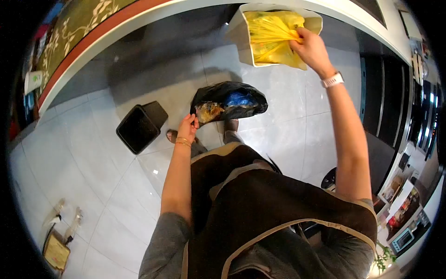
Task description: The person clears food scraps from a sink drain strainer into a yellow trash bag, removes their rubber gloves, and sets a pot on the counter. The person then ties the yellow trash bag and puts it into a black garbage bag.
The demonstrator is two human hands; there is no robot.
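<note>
My right hand (pixel 310 46) is closed on the gathered top of a yellow plastic bag (pixel 269 39). That bag sits inside a white bin (pixel 239 35), whose walls stand around it. Lower down, my left hand (pixel 187 127) pinches the edge of a black garbage bag (pixel 246 111), which hangs open above the floor near my feet. Inside the black bag are a blue crumpled item (pixel 238 99) and some brownish-yellow waste (pixel 210 111). The bottom of the yellow bag is hidden in the bin.
A black bin (pixel 138 129) stands on the tiled floor (pixel 116 186) to the left of my feet. A counter edge (pixel 130 18) curves across the top. Dark drawers (pixel 381 102) line the right, and clear bottles (pixel 74 224) stand at lower left.
</note>
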